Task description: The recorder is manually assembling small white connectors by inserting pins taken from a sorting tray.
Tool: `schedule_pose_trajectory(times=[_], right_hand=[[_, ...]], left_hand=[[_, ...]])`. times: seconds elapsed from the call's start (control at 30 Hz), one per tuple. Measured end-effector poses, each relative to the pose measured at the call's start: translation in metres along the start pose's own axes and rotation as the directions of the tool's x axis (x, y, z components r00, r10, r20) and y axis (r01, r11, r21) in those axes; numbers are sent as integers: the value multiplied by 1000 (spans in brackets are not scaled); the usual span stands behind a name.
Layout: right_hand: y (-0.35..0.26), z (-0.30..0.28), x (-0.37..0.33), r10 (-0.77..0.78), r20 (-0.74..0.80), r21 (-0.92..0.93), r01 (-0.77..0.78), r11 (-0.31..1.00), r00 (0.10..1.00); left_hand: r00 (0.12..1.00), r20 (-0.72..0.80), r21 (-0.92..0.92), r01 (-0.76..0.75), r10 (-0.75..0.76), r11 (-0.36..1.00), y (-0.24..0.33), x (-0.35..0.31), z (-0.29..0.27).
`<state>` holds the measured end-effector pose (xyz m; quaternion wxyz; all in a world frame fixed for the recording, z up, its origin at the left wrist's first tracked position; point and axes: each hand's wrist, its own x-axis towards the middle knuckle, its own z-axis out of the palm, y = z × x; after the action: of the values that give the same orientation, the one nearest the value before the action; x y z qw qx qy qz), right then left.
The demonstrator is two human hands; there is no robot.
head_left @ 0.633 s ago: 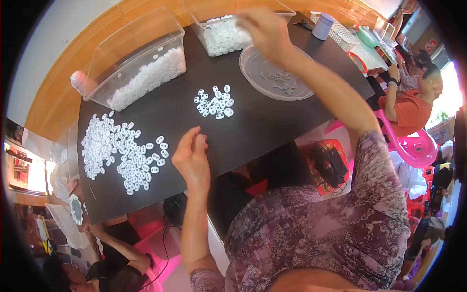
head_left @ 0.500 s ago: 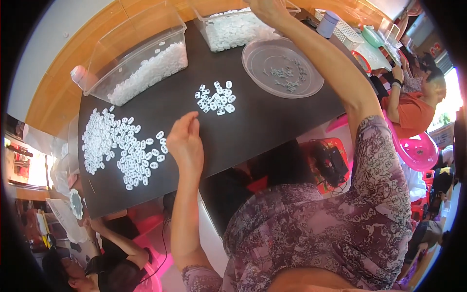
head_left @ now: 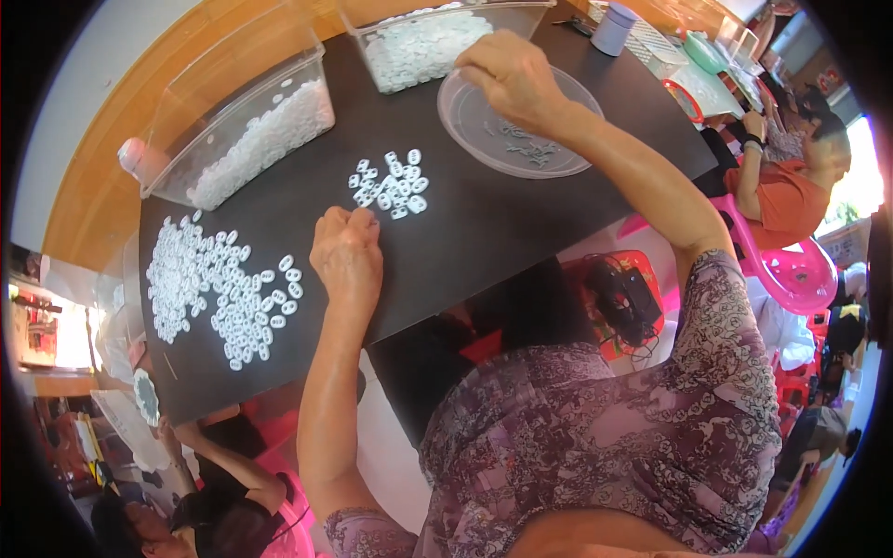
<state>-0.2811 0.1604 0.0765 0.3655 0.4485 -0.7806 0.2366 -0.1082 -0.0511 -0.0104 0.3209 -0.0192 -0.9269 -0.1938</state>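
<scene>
My left hand (head_left: 346,249) is closed near the front of the dark table, just short of a small cluster of white oval pieces (head_left: 402,186) with dark markings. Its fingers curl under, so anything inside is hidden. Above the left rim of a round clear plastic tray (head_left: 569,167) hangs my right hand (head_left: 513,78), fingers pinched together. What they hold, if anything, is too small to tell. Small thin grey pieces (head_left: 530,149) lie scattered in that tray. Beyond the hand stands a clear bin (head_left: 423,46) full of white pieces.
Another clear bin (head_left: 270,130) of white pieces stands at the back left. Large heaps of white oval pieces (head_left: 186,270) cover the table's left end. A lavender cup (head_left: 614,30) stands at the far right. People sit at the right and the lower left.
My right hand has come back from above the far bin to over the round tray. My left hand's fingers have curled in. The whole view has shifted slightly.
</scene>
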Motion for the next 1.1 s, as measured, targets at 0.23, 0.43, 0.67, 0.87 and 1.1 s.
schedule_pose_trajectory(times=[0.23,0.43,0.67,0.87,1.1], right_hand=[[18,-24,-48,224,260,115,-261,958,939],[26,-15,-70,301,396,104,-368,924,868],[30,19,-70,207,459,-94,-184,978,864],[31,32,-67,231,500,-220,-135,966,835],[30,29,-67,167,507,-178,-87,980,845]], left_hand=[[980,177,10,95,-96,995,5,4,-11],[977,179,-29,125,-118,992,9,1,-17],[960,149,-211,264,-235,941,24,-22,-27],[953,87,-341,302,-290,890,24,-34,-27],[914,96,-561,378,-395,736,29,-44,-26]])
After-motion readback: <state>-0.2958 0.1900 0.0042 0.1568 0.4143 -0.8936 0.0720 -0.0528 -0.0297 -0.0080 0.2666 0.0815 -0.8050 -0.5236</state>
